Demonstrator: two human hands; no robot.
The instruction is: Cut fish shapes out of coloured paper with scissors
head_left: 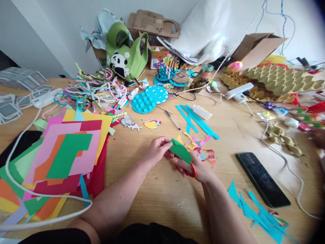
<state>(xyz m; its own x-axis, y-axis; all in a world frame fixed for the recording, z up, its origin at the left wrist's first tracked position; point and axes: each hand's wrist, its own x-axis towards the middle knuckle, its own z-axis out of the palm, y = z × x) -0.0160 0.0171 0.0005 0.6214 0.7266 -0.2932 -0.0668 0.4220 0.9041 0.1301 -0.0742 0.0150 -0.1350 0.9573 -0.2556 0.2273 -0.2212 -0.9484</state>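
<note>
My left hand (160,149) pinches the left end of a green paper piece (180,151) with a rounded edge. The fingers of my right hand (196,167) are wrapped round scissors with red handles (193,170), under the paper's right side. The green paper hides the blades. Just beyond my hands lie small paper scraps (200,145) in pink, yellow and dark red. A layered paper cutout (151,124) in yellow and pink and a grey-white printed cutout (130,122) rest farther left.
Coloured paper sheets (86,149) are piled at the left, with a white cable (15,183) across them. A phone (262,178) and blue paper scraps (261,217) lie right. Blue strips (196,118), blue paper discs (149,98) and a green panda bag (127,57) stand farther back.
</note>
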